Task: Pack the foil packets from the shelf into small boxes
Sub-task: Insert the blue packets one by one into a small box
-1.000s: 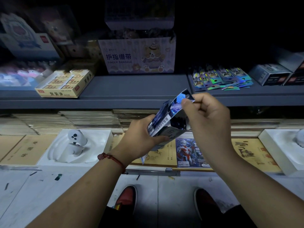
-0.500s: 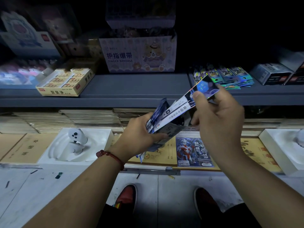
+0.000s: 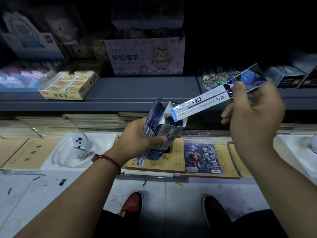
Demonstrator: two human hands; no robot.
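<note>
Centre of frame: left hand point(image 3: 137, 140) grips an open small box point(image 3: 171, 133) and spare packets point(image 3: 151, 117); right hand point(image 3: 253, 121) pinches a tilted foil packet point(image 3: 214, 98), lower end at the box mouth; more shelf packets point(image 3: 216, 78) lie upper right

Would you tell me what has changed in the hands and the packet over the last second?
The right hand, pinching the foil packet, moved up and right, drawing it out until only its lower end is at the open top of the small box. The left hand kept gripping the box and spare packets; the shelf packets stayed put.
</note>
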